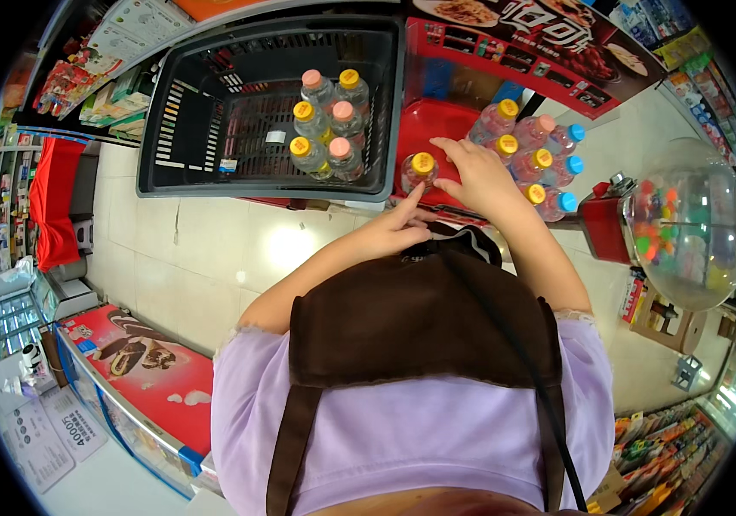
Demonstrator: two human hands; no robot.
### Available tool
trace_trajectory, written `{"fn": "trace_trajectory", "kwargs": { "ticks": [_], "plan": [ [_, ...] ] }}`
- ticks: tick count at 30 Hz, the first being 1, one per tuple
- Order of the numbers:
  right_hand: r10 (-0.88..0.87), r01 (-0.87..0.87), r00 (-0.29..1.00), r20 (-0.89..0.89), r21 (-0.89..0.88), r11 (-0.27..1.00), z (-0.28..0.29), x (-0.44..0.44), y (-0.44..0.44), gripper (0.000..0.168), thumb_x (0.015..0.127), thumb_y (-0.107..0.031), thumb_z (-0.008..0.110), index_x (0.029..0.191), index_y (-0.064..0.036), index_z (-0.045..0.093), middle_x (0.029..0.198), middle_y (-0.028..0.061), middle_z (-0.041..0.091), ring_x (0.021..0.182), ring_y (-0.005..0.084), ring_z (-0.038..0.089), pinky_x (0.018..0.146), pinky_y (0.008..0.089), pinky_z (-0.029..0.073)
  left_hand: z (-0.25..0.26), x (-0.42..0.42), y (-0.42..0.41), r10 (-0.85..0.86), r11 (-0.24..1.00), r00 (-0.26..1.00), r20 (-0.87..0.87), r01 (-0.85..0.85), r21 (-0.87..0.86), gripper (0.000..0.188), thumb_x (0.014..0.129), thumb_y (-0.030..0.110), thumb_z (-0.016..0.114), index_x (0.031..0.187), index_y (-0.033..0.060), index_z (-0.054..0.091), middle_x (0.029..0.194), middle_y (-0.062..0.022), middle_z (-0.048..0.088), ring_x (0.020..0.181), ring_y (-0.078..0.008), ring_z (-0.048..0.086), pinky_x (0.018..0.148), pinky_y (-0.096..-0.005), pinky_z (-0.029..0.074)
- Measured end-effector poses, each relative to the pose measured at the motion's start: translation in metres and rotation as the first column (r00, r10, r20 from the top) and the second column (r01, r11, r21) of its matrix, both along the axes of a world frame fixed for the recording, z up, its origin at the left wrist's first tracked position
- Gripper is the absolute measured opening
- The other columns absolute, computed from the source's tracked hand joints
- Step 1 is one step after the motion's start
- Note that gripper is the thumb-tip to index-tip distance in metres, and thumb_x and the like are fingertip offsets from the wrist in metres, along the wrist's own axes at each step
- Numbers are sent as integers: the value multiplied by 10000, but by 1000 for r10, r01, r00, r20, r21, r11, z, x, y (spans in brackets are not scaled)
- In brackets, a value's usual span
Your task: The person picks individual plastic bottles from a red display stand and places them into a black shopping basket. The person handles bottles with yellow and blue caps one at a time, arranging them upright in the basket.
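A clear plastic bottle with a yellow cap (422, 165) stands on a red display shelf (435, 119). My left hand (404, 224) is at its near side, the index finger reaching to the bottle's lower part; whether it touches is unclear. Beyond and right of that bottle, my right hand (468, 169) is spread, with nothing held in it. Several bottles with yellow, pink and blue caps (526, 158) are grouped on the right, partly behind my right hand. Inside a dark grey plastic basket (264, 192), several bottles with yellow and pink caps (329, 126) stand in two columns.
The basket is directly left of the red shelf. A red-based globe dispenser with coloured balls (684, 226) stands at the right. An advertising panel (535, 48) borders the shelf's far side. A red-topped freezer (148, 374) is at lower left, and a dark cable (510, 335) crosses my apron.
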State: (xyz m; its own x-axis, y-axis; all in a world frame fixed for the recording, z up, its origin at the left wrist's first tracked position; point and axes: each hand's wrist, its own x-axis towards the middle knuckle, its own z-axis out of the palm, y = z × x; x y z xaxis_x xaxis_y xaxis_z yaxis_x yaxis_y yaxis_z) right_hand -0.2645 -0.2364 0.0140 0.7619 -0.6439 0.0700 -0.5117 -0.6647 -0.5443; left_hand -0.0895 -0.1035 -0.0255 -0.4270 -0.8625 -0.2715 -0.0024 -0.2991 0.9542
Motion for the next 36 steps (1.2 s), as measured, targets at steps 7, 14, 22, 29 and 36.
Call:
{"fn": "trace_trajectory", "kwargs": {
  "ticks": [7,14,22,29,36],
  "plan": [
    [-29,46,997,70,-264,963,18,-61,-35,445,711,-160,711,1128,-91,574,976,105,587,967,295,563,826,405,430,68,-29,-21,72,994,996,55,-66,-90,474,906,112,517,1364,47,412,1233,-105,542,1090,-165,523,941,-302,408],
    [-3,-10,999,-40,-319,948,-10,-79,-61,366,729,-151,665,1079,-67,598,993,121,619,939,307,583,799,422,457,84,-71,-88,421,800,647,635,65,-596,498,783,209,603,1219,-20,529,1142,-193,584,988,-285,576,853,-324,460],
    [23,-115,949,-315,-279,953,-16,-62,-83,205,765,-144,577,925,-22,616,867,147,658,871,296,633,713,420,496,37,-82,-134,275,902,556,785,133,-410,589,773,303,576,1246,-38,495,1135,-248,583,1046,-374,560,916,-410,438],
    [61,-150,941,-333,-250,957,-11,-55,-85,189,749,-178,610,883,-45,599,794,125,661,775,288,650,669,407,503,26,-80,-143,164,951,646,746,98,-293,448,769,257,562,1093,-51,555,1060,-232,616,1006,-338,595,871,-387,460],
    [121,-197,957,-265,-282,939,0,-44,-80,223,735,-208,644,866,-44,570,750,126,650,729,295,649,619,408,501,31,-62,-135,202,952,723,661,14,-306,363,791,157,534,1086,-52,565,992,-188,653,947,-284,629,838,-349,474]
  ]
}}
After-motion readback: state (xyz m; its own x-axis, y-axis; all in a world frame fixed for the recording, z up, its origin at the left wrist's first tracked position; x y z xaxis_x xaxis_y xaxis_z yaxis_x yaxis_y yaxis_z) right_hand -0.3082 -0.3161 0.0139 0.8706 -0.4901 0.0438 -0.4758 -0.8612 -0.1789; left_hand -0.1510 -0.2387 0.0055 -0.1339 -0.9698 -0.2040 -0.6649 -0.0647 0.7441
